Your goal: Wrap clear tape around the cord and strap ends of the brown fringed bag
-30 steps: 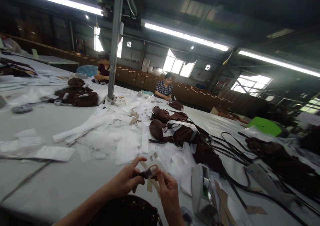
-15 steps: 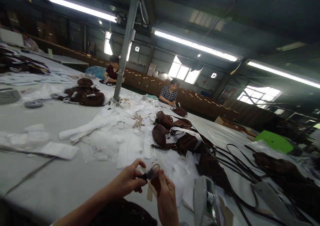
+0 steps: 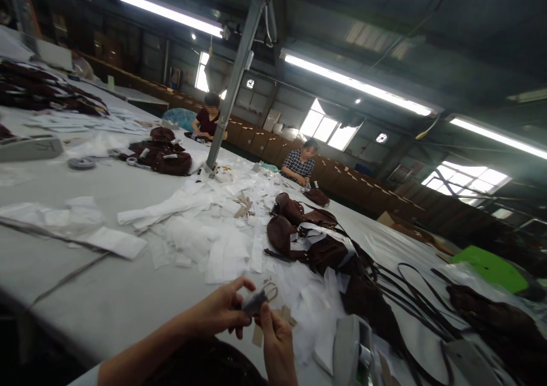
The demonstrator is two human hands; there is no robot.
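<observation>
My left hand (image 3: 220, 312) pinches a small dark strap piece with a metal ring (image 3: 258, 299) just above the near edge of the white table (image 3: 106, 295). Beside it, my right hand (image 3: 276, 340) has its thumb and fingers closed on the same piece from below. A tan paper strip (image 3: 257, 335) hangs under the piece. A dark brown bag (image 3: 205, 366) lies below my forearms, mostly cut off by the frame.
White paper strips (image 3: 213, 243) and brown bags (image 3: 316, 241) with black straps (image 3: 410, 295) cover the table ahead. A grey tool (image 3: 354, 349) stands at my right. A steel post (image 3: 233, 81) rises mid-table. Two people (image 3: 301, 161) sit at the far edge. A green object (image 3: 491, 269) lies far right.
The view has swung left and tilted up. Both hands keep hold of the strap piece and sit slightly lower in the frame; the right thumb has shifted on it.
</observation>
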